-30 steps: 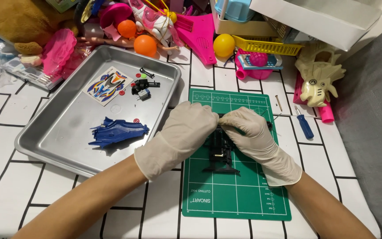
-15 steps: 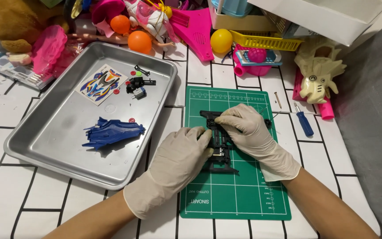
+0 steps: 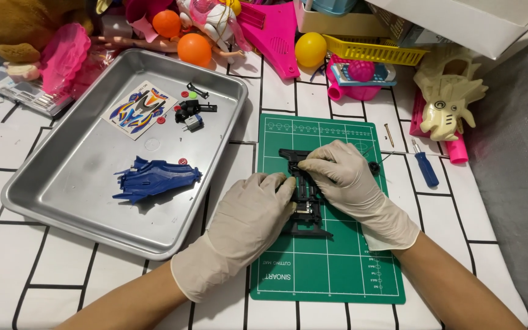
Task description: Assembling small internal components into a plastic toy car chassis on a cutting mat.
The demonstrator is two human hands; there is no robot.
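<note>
Head view: gloved fingers (image 3: 313, 164) on black chassis (image 3: 304, 205).

- The chassis (image 3: 304, 201) is a black plastic toy-car frame, long and narrow, lying flat on the green mat (image 3: 331, 269) with its length running from the mat's far edge toward the near one.
- It sits left of the mat's middle, closer to the left edge.
- Its far end shows a wide crossbar; its near end flares out into a bumper. Gloved hands cover its middle.
</note>
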